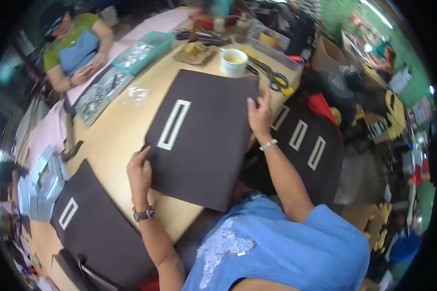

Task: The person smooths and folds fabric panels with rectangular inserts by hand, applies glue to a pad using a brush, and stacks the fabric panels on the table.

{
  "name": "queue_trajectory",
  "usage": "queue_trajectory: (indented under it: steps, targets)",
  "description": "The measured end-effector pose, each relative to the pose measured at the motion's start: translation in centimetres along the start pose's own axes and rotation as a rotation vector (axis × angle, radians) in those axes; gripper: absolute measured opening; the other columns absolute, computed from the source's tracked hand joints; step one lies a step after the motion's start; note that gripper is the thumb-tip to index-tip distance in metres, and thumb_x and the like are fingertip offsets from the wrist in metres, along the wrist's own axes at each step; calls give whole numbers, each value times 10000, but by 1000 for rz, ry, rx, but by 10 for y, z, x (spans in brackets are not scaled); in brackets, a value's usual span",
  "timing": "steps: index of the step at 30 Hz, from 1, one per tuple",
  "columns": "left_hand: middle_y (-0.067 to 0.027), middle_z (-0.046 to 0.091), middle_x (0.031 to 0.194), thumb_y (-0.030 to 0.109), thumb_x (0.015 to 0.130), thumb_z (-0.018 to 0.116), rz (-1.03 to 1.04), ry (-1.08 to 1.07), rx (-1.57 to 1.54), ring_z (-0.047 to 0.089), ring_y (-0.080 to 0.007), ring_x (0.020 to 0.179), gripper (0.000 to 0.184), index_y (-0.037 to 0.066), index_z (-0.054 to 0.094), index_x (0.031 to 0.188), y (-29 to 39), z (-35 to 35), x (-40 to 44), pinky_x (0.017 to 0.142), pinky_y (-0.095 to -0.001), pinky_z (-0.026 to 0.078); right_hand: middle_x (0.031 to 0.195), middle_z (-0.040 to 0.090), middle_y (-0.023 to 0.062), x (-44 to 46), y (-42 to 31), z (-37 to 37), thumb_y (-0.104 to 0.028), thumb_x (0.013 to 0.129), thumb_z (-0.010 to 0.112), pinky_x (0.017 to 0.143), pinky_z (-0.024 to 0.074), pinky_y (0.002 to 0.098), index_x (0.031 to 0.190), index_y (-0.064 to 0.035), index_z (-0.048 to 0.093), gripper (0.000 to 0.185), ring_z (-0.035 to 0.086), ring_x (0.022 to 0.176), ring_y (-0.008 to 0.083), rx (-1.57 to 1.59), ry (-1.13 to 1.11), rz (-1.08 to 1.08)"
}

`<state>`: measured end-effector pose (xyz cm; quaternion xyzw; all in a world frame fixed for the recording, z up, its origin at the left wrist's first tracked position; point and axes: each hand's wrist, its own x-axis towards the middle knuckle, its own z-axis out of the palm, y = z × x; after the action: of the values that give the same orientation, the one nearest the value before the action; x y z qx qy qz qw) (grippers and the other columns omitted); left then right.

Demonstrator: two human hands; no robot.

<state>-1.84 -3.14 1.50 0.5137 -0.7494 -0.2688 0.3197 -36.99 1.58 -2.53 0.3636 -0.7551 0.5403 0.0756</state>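
Note:
A dark, flat rectangular panel (204, 140) is held tilted over the table's front edge, with a narrow white rectangular frame (175, 124) on its face. My left hand (140, 174), with a watch on the wrist, grips the panel's left edge. At the opposite edge, my right hand (260, 114) pinches it, thumb on the face and fingers partly behind. Another dark panel (102, 228) with a white frame lies at the left. More dark material (320, 126) with several white frames is at my right.
A white cup (233, 63), large scissors (272, 75) and a plastic bin (277, 46) stand beyond the panel. A teal tray (150, 48) and a grey tray (96, 105) hold small shiny parts. Across the table sits a person (80, 48). Folded light-blue pieces (44, 179) lie left.

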Motion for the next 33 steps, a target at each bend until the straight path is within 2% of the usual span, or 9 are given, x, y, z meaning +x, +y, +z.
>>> queue_trajectory:
  steps: [5,10,13,15,18,20,24,28,33]
  targets:
    - [-162,612,1012,-45,769,426,-22,-77,69,608,-242,879,397,-10,620,1113,6,-6,0,774,-291,463,853,633,204,-3,-1,-4,-231,772,694,701,496,368,1379,5,250,789,628,752,327,2,-62,29]
    - [-181,605,1092,-53,789,414,-8,-59,120,605,-246,950,418,-46,562,1180,17,-2,-4,818,-290,458,895,633,229,-4,3,-6,-75,808,644,757,487,302,1406,-14,206,745,643,835,274,162,-55,48]
    - [-177,597,1137,-68,799,418,55,-21,65,589,-234,1017,427,-37,552,1202,22,0,1,875,-289,442,772,561,120,-1,0,-25,-20,808,623,703,469,292,1417,-19,182,751,580,719,185,585,-10,8]
    - [-167,590,1165,-77,804,423,65,-33,-1,572,-224,1062,432,-29,549,1214,25,3,-2,912,-286,425,838,544,72,-3,-8,-59,29,829,587,717,446,231,1429,-21,157,739,530,769,112,534,-3,38]
    - [-146,583,1196,-79,808,439,57,-75,-100,544,-211,1119,434,-15,552,1222,44,12,1,961,-282,391,1148,558,167,-1,5,-101,35,846,569,896,434,268,1426,-19,158,714,563,1028,174,682,63,113]
    - [-144,584,1199,-78,806,442,88,-156,-93,542,-213,1124,434,-10,556,1220,66,25,-3,964,-287,393,1359,400,194,-5,32,-128,33,845,576,962,407,299,1418,-11,183,696,514,1142,211,536,116,205]
    - [-145,573,1217,-77,785,463,139,-340,-173,529,-218,1140,458,8,557,1225,110,69,-14,982,-303,379,1439,279,167,-4,89,-175,33,805,619,962,403,298,1403,-4,241,708,493,1165,225,85,225,261]
    - [-180,536,1250,-62,786,485,182,-522,-231,493,-254,1182,487,2,507,1268,154,137,-23,1009,-326,356,1111,595,206,4,146,-218,91,778,544,911,430,340,1423,-30,192,745,589,1041,265,-122,215,328]
    - [-304,418,1318,-30,780,493,237,-686,-219,383,-398,1264,535,-30,427,1311,171,234,-32,1051,-391,320,1028,613,269,29,238,-252,72,778,522,894,432,399,1419,-11,170,736,599,978,391,-387,221,361]
